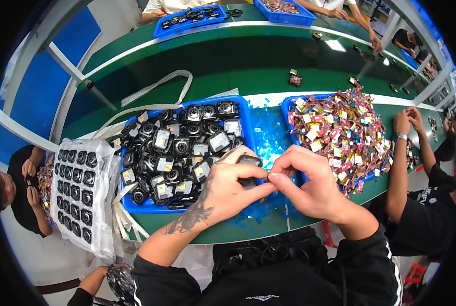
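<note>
Over the near edge of the table, my left hand (225,188) is closed round a black watch case (249,162), most of it hidden by the fingers. My right hand (312,186) is closed in a pinch, its thumb and forefinger touching the left fingertips beside the case. Anything in that pinch is too small to make out. To the left, a blue tray (249,125) is heaped with similar black watch cases (181,147). Another blue tray (287,109) on the right holds a high pile of small red circuit boards (335,135) with white and yellow parts.
Blue film scraps (269,140) litter the table between the trays. A white sheet tray (100,204) with rows of black watch cases stands at the left. White strips (128,224) hang nearby. A green conveyor belt (238,66) runs beyond. Co-workers' hands (409,120) are at the right.
</note>
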Tool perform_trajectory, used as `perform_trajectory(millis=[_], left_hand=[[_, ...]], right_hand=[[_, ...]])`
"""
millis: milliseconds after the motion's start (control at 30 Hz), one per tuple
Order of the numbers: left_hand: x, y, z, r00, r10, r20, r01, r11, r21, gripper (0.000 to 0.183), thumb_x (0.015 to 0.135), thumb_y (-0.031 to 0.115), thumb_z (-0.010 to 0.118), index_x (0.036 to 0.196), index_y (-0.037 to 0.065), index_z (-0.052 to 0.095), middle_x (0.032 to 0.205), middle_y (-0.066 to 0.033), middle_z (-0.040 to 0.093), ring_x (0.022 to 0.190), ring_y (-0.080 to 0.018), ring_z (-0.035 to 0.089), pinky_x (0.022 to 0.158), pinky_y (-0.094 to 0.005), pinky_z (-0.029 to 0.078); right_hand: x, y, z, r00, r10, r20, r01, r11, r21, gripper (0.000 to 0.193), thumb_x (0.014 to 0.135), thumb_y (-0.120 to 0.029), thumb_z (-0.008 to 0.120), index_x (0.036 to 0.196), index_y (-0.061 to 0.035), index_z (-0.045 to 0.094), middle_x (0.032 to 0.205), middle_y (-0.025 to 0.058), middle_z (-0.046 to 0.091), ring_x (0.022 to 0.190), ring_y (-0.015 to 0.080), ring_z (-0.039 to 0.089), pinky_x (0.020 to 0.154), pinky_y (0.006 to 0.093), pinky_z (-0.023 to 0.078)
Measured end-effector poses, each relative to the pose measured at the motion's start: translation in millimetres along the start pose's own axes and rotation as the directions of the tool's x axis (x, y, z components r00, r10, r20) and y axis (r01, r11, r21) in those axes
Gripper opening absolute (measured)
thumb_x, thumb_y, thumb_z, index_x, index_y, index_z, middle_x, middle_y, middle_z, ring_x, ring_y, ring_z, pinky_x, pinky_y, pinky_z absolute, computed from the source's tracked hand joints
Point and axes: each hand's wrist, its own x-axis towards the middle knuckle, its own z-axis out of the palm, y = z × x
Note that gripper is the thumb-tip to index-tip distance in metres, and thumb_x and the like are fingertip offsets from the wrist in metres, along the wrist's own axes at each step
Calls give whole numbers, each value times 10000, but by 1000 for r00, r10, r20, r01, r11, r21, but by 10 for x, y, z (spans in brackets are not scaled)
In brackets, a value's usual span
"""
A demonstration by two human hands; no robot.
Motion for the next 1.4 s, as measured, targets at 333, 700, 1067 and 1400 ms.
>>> perform_trajectory(millis=[333,700,1067,1400], left_hand=[[-4,-30,14,943,327,-61,-292,901,321,156,702,139,802,807,74,708,897,-89,585,864,-271,586,796,-387,445],[12,-25,41,851,523,-51,-454,781,428,212,612,65,832,794,71,723,843,-59,592,786,-220,593,671,-330,489],[-22,-86,103,982,-6,-187,-12,995,-96,96,802,51,734,888,13,720,1014,-76,574,790,-94,601,605,-204,479],[55,-251,6,958,-90,-274,-81,828,-555,407,843,-101,597,1231,-21,503,1213,-125,532,1088,-182,560,913,-305,482]], right_hand=[[-16,76,-149,928,302,216,-364,859,360,102,902,-89,628,866,7,623,772,3,600,692,46,528,630,210,442],[13,145,-60,993,97,60,-73,946,-317,74,882,-67,568,940,-22,567,779,108,564,650,235,542,587,356,442],[47,159,76,992,34,-119,-20,993,117,92,840,-9,649,932,-10,653,856,79,641,744,152,602,618,282,471],[82,69,-72,964,-225,-143,147,896,-419,167,777,18,631,920,-35,563,1197,220,523,1123,418,484,958,482,395]])
